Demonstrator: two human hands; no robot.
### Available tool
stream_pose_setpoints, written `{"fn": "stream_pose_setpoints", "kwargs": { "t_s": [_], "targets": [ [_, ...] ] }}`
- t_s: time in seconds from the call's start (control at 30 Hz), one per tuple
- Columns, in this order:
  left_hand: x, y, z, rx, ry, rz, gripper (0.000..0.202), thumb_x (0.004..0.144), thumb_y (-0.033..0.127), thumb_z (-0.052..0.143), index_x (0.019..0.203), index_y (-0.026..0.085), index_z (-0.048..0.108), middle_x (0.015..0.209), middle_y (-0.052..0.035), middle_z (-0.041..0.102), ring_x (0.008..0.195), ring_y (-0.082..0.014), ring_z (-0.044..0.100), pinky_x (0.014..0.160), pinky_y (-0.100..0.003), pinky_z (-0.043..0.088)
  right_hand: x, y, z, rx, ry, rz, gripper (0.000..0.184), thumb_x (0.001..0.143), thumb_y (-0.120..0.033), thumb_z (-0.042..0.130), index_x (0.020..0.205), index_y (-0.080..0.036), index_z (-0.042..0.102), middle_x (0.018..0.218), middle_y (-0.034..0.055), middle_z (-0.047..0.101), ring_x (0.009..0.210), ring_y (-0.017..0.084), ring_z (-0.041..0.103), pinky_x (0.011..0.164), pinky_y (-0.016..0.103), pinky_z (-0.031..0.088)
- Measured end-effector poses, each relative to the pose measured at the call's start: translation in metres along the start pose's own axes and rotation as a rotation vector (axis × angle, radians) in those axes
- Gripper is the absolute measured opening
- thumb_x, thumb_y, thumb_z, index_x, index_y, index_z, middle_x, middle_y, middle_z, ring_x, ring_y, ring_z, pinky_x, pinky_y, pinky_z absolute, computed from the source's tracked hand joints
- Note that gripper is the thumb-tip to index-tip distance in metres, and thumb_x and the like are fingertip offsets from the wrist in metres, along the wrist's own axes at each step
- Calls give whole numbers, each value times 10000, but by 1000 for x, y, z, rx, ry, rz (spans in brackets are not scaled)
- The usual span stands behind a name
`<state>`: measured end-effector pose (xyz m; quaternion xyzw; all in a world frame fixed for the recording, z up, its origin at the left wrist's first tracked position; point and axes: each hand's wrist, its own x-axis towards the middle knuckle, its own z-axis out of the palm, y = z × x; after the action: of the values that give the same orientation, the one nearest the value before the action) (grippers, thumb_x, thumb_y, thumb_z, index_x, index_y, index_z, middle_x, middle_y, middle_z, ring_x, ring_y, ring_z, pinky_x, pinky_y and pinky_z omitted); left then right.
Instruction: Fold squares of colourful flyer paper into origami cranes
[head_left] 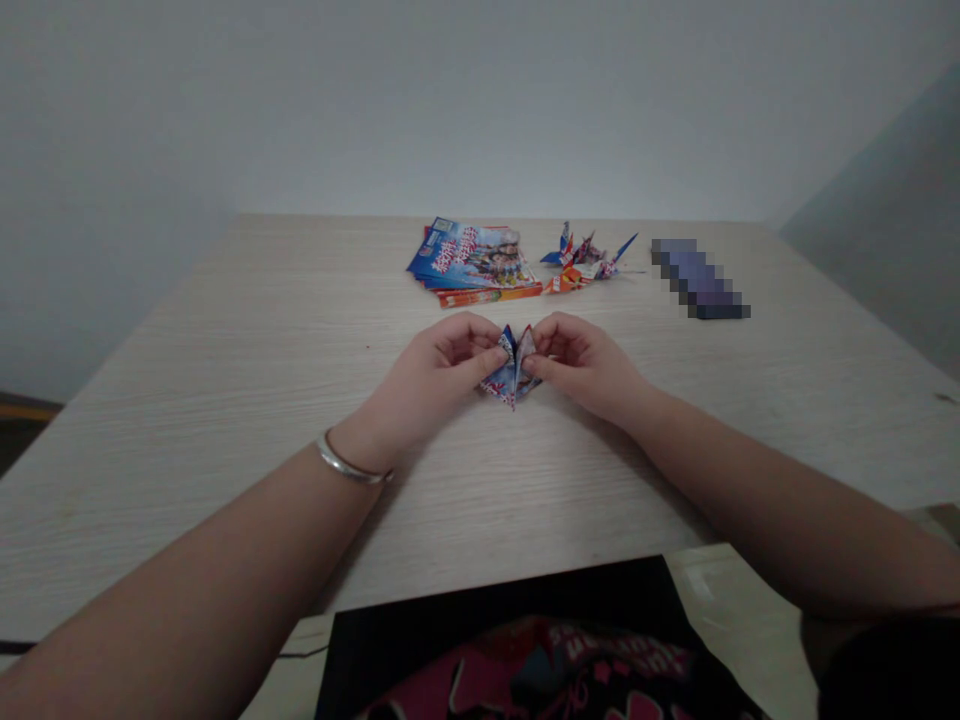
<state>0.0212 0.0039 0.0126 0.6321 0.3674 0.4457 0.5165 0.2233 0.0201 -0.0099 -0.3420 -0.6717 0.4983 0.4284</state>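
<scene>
A small folded paper piece (512, 375), printed in blue, red and white, is held just above the pale wooden table (262, 380) at its middle. My left hand (439, 375) pinches its left flap between thumb and fingers, and a silver bangle sits on that wrist. My right hand (581, 365) pinches the right flap in the same way. Both hands are closed on the paper, and the two flaps stand up between them.
A stack of colourful printed sheets (474, 262) lies farther back on the table. To their right sit several finished folded paper figures (587, 262). A dark blurred-out flat object (701, 280) lies at the back right. A grey wall stands behind the table.
</scene>
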Motion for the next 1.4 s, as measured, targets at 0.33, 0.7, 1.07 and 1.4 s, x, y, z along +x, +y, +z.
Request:
{"fn": "stream_pose_setpoints", "kwargs": {
  "t_s": [0.33,0.7,1.07,1.4],
  "targets": [
    [-1,9,7,22,68,91,114,791,149,737,828,187,636,697,37,629,622,-92,596,595,-205,506,0,-10,6,102,110,-82,353,757,-511,841,833,-219,658,766,-27,670,689,104,634,641,257,545],
    [-4,11,8,50,100,223,67,833,139,712,842,192,671,747,21,677,671,-93,637,637,-199,544,-4,-17,7,130,101,-141,261,796,-424,831,857,-217,683,763,-28,692,694,100,662,658,242,561],
    [-13,18,7,298,70,226,43,862,200,676,822,195,660,829,-13,671,781,-131,622,682,-248,512,-12,-35,10,-297,115,-249,58,847,-223,674,793,-238,659,778,-9,667,711,128,602,666,289,538],
    [-16,22,6,397,51,345,72,894,171,637,828,199,644,826,-3,653,789,-132,601,734,-267,508,-14,-37,10,-407,104,-415,84,895,-224,640,816,-246,659,793,1,691,734,144,634,698,315,542]
  ]
}}
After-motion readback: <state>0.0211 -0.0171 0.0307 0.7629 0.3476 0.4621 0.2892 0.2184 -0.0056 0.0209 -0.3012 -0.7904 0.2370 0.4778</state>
